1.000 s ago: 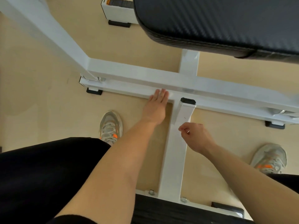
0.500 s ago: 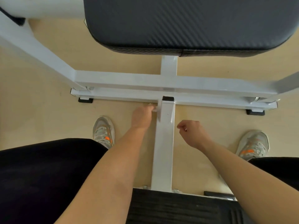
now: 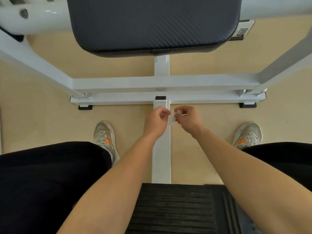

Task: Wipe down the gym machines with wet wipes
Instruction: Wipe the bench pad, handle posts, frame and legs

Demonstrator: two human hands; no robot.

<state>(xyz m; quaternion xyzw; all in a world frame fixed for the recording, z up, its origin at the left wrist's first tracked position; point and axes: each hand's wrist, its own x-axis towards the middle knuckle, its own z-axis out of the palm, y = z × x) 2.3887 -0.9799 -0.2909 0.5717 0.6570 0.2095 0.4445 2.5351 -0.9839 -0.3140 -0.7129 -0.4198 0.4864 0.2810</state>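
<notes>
Beige gym floor, a white-framed machine seen from above, with a dark pad at the top and a black ribbed seat at the bottom edge. One shoe is planted on each side. The left hand and right hand meet just above the centre bar, both with fingers curled, pinching a small white wipe between them. The wipe's edges are hard to read against the white paint, and it looks bunched, probably being refolded or opened out. Key relation: the centre bar's long axis runs straight away from the person, from the seat out to the cross bar, which lies left to right just beyond the hands. The wipe hangs over the bar's right edge near its far end, so most of the bar lies back toward the body, below the forearms. The left hand sits directly over the bar, while the right is just off its right side. Likely next step is a stroke along the bar's length, and either hand could take it.
</notes>
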